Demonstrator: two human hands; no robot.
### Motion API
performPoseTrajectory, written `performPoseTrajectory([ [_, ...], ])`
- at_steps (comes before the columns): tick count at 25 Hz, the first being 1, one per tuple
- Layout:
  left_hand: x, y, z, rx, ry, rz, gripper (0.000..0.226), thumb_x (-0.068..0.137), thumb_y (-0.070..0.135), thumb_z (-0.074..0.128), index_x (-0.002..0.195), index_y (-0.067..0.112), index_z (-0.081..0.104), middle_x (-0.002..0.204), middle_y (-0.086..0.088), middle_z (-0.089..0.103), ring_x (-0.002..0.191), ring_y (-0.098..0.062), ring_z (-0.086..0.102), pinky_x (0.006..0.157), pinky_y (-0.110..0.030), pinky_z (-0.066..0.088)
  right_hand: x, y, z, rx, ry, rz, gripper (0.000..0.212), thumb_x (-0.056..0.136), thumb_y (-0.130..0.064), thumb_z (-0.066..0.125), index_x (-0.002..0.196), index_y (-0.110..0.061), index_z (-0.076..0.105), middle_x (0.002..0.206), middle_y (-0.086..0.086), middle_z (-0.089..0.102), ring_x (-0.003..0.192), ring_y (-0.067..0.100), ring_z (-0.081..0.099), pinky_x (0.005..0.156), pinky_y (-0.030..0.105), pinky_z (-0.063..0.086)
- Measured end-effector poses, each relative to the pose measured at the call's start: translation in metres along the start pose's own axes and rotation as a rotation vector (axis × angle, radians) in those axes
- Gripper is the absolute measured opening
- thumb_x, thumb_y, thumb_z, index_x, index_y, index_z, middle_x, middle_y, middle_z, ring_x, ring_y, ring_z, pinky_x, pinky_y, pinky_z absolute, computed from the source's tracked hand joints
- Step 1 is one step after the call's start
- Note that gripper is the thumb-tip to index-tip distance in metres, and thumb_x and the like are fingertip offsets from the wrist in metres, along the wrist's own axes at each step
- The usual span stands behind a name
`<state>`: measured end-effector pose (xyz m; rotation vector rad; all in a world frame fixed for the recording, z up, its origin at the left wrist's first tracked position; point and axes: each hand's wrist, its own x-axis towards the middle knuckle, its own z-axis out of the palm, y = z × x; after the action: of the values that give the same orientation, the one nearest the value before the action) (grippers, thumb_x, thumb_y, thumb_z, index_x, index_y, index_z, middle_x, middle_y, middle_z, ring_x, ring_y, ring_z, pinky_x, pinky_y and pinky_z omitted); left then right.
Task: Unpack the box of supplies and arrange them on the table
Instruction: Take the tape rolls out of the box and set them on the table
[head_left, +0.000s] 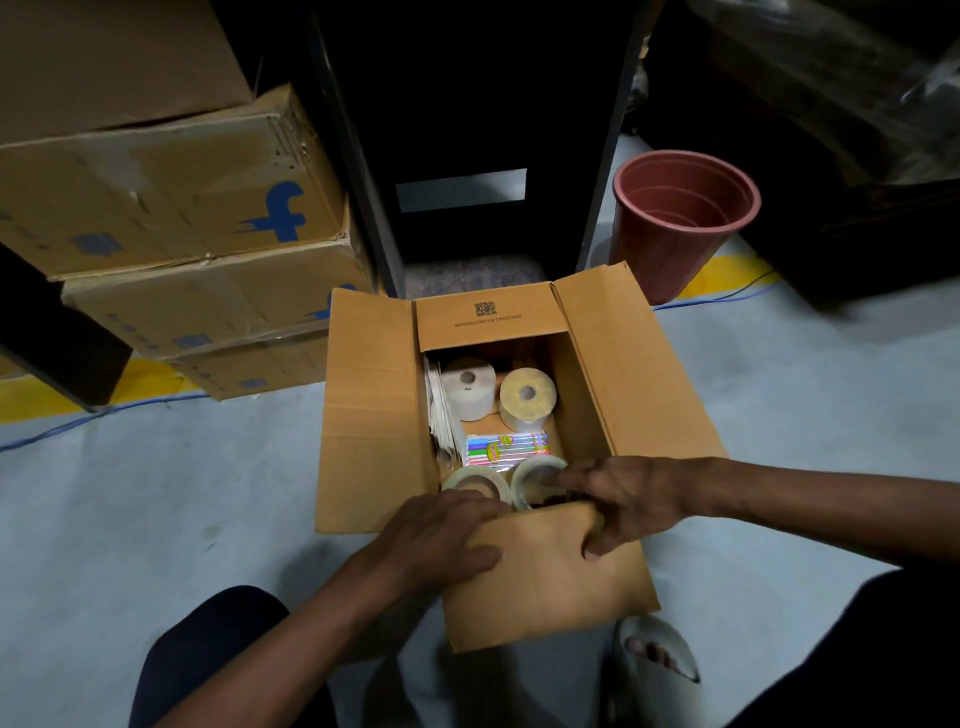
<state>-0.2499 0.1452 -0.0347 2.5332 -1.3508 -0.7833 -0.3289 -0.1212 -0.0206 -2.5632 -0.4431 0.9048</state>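
Observation:
An open cardboard box (374, 415) stands on the grey floor in front of me, with all its flaps folded outward. Inside are a white label roll (470, 389), a yellowish roll (527, 400), a pack of coloured pens (506, 447) and white papers (441, 415) upright along the left wall. Two clear tape rolls (475, 480) (524, 478) lie nearest me. My left hand (436, 535) grips the near flap (545, 587) at its left corner, thumb on the flap. My right hand (623, 499) grips the same flap at its right, thumb outside, fingers reaching inside over the right tape roll.
Several stacked cardboard boxes (182, 197) stand at the left. A black cabinet (467, 130) rises behind the box, and a red-brown plastic pot (675, 223) sits to its right. A blue cable (78, 426) runs across the floor. My sandalled foot (654, 660) is beside the near flap.

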Motion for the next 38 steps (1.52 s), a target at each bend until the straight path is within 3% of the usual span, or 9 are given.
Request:
performPoseTrajectory([
  [5, 0.005, -0.007, 0.020, 0.025, 0.089, -0.037, 0.060, 0.082, 0.063, 0.048, 0.137, 0.039, 0.050, 0.139, 0.011, 0.054, 0.129, -0.015, 0.047, 0.103, -0.033, 0.038, 0.012, 0.011, 0.008, -0.265, 0.066, -0.115, 0.080, 0.090, -0.050, 0.062, 0.155, -0.020, 0.027, 0.156, 0.003, 0.037, 0.135, 0.021, 0.046, 0.105, 0.026, 0.043],
  [12, 0.017, -0.002, 0.037, 0.078, 0.331, 0.017, 0.034, 0.078, 0.043, 0.061, 0.109, 0.033, 0.069, 0.105, 0.010, 0.072, 0.094, -0.014, 0.067, 0.078, -0.028, 0.047, 0.026, 0.023, 0.026, -0.521, 0.130, -0.122, 0.064, 0.095, -0.043, 0.046, 0.151, -0.014, 0.033, 0.148, 0.014, 0.047, 0.127, 0.034, 0.055, 0.095, 0.043, 0.053],
  [18, 0.019, -0.010, 0.017, 0.125, 0.239, -0.005, 0.065, 0.072, 0.067, 0.056, 0.129, 0.036, 0.055, 0.130, 0.014, 0.060, 0.116, -0.010, 0.056, 0.091, -0.027, 0.040, 0.031, 0.012, 0.001, -0.195, 0.004, -0.054, 0.064, 0.075, -0.048, 0.078, 0.130, -0.027, 0.052, 0.126, -0.005, 0.061, 0.109, 0.015, 0.061, 0.088, 0.025, 0.049],
  [22, 0.033, -0.018, -0.001, 0.038, 0.339, -0.039, 0.065, 0.077, 0.075, 0.045, 0.126, 0.034, 0.057, 0.127, 0.013, 0.061, 0.114, -0.010, 0.057, 0.091, -0.027, 0.045, 0.037, -0.004, -0.027, 0.070, -0.062, 0.005, 0.047, 0.088, -0.064, 0.058, 0.105, -0.021, 0.059, 0.091, -0.007, 0.062, 0.082, 0.011, 0.058, 0.074, 0.030, 0.049],
  [25, 0.064, -0.031, -0.016, 0.111, 0.445, -0.049, 0.069, 0.088, 0.061, 0.041, 0.146, 0.023, 0.043, 0.156, -0.001, 0.036, 0.146, -0.024, 0.030, 0.114, -0.040, 0.032, 0.066, 0.014, -0.043, -0.114, 0.213, -0.051, 0.063, 0.100, -0.064, 0.030, 0.138, -0.017, 0.048, 0.134, 0.007, 0.056, 0.122, 0.018, 0.055, 0.105, 0.038, 0.046],
  [27, 0.086, -0.040, -0.029, 0.255, 0.423, -0.131, 0.080, 0.089, 0.058, 0.041, 0.156, 0.020, 0.019, 0.165, -0.007, 0.006, 0.153, -0.028, 0.003, 0.121, -0.048, 0.017, 0.092, 0.038, -0.050, -0.434, 0.286, -0.004, 0.081, 0.099, -0.065, 0.019, 0.157, -0.008, 0.019, 0.163, 0.017, 0.019, 0.152, 0.029, 0.018, 0.123, 0.042, 0.023],
  [29, 0.102, -0.047, -0.037, 0.334, 0.405, -0.204, 0.086, 0.089, 0.057, 0.041, 0.158, 0.019, 0.007, 0.165, -0.011, -0.007, 0.152, -0.031, -0.006, 0.122, -0.051, 0.011, 0.109, 0.056, -0.054, -0.570, 0.332, 0.052, 0.085, 0.098, -0.066, 0.018, 0.159, -0.009, 0.004, 0.166, 0.016, -0.004, 0.154, 0.030, -0.003, 0.125, 0.047, 0.011],
  [34, 0.115, -0.057, -0.039, 0.371, 0.430, -0.251, 0.095, 0.080, 0.049, 0.050, 0.158, 0.014, 0.007, 0.162, -0.016, -0.018, 0.151, -0.035, -0.010, 0.120, -0.055, 0.013, 0.121, 0.064, -0.054, -0.656, 0.428, 0.091, 0.088, 0.094, -0.055, 0.040, 0.158, -0.003, 0.007, 0.163, 0.023, -0.006, 0.153, 0.034, -0.001, 0.123, 0.052, 0.010],
  [38, 0.125, -0.066, -0.054, 0.361, 0.599, -0.240, 0.100, 0.069, 0.047, 0.059, 0.155, 0.011, 0.023, 0.163, -0.019, -0.008, 0.152, -0.036, -0.004, 0.118, -0.057, 0.018, 0.126, 0.071, -0.070, -0.656, 0.508, 0.154, 0.098, 0.075, -0.052, 0.064, 0.153, -0.002, 0.031, 0.159, 0.026, 0.026, 0.147, 0.039, 0.028, 0.117, 0.056, 0.030],
])
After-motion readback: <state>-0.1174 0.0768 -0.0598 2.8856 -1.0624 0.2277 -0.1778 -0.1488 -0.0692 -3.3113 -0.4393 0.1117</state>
